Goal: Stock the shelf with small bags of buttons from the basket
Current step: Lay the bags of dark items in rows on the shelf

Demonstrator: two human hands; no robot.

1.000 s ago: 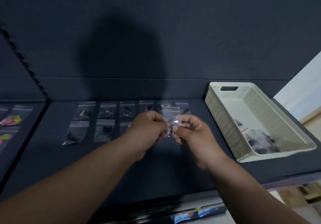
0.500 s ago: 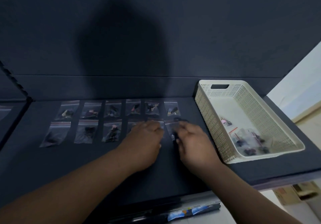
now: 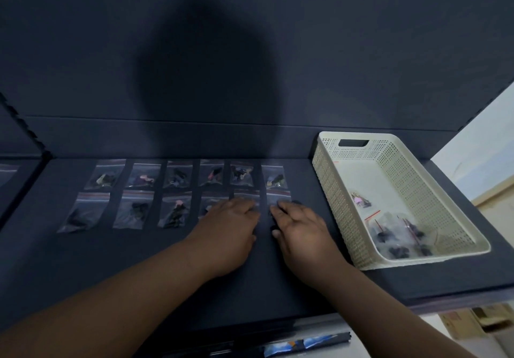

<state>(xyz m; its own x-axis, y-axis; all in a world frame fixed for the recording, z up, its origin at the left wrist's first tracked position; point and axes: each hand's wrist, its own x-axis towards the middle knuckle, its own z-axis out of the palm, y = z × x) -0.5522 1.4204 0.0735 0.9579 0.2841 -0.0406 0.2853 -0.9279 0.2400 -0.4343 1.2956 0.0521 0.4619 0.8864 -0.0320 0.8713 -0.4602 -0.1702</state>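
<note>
Two rows of several small clear bags of buttons [image 3: 178, 177] lie flat on the dark shelf [image 3: 139, 274]. My left hand [image 3: 228, 227] rests palm down, its fingers over the front-row bag [image 3: 246, 194] second from the right. My right hand [image 3: 300, 229] lies flat beside it, fingertips on the rightmost front-row bag [image 3: 279, 197], which is flat on the shelf. Neither hand grips anything. The cream perforated basket [image 3: 333, 204] stands at the right of the shelf with several more bags [image 3: 397, 238] heaped in its near end.
The dark back panel [image 3: 250, 51] rises behind the rows. A notched upright [image 3: 25, 132] divides off another shelf bay at the left. Below the shelf's front edge are a coloured packet [image 3: 306, 342] and cardboard [image 3: 486, 321] at lower right.
A second ago both hands held one bag up between them. They have lowered it onto the shelf at the right end of the front row and now lie flat on the bags.
</note>
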